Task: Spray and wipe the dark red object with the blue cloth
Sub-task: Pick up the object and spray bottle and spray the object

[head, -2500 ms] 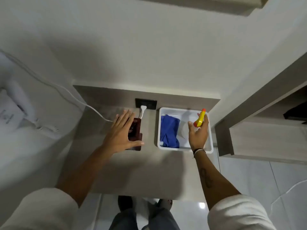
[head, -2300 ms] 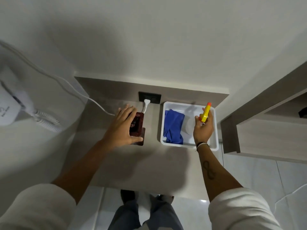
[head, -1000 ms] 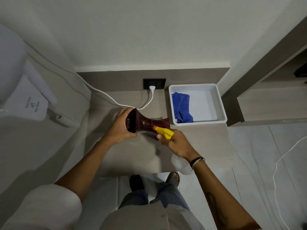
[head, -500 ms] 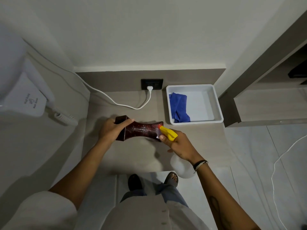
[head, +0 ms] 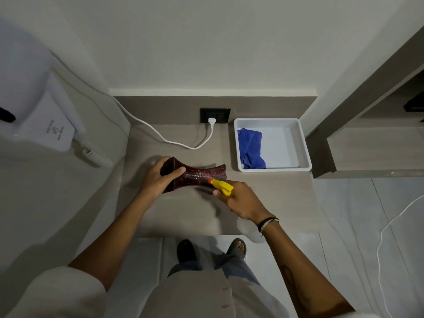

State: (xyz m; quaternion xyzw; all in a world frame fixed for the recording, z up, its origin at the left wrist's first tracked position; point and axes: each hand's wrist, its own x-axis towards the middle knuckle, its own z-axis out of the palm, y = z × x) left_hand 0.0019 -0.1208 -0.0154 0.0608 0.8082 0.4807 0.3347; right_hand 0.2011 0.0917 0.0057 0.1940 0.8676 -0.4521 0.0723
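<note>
The dark red object [head: 199,176], a glossy vase-like piece with flared ends, lies sideways above the grey counter [head: 183,216]. My left hand [head: 158,180] grips its left end. My right hand [head: 241,199] holds a spray bottle [head: 222,186] whose yellow head and orange nozzle point at the object's right half; the bottle's pale body shows below my wrist. The blue cloth [head: 250,149] lies crumpled in the left part of a white tray [head: 304,145] at the back right of the counter.
A white cable [head: 174,141] runs across the back of the counter to a plug in a black wall socket [head: 215,114]. A white wall-mounted appliance [head: 43,125] with a coiled cord hangs at the left. A wooden shelf unit [head: 376,145] stands at the right. Another cable lies on the tiled floor.
Both hands left the back of the counter: my left lifted the dark red object and turned it sideways, my right took the spray bottle out of the tray and aimed it at the object.
</note>
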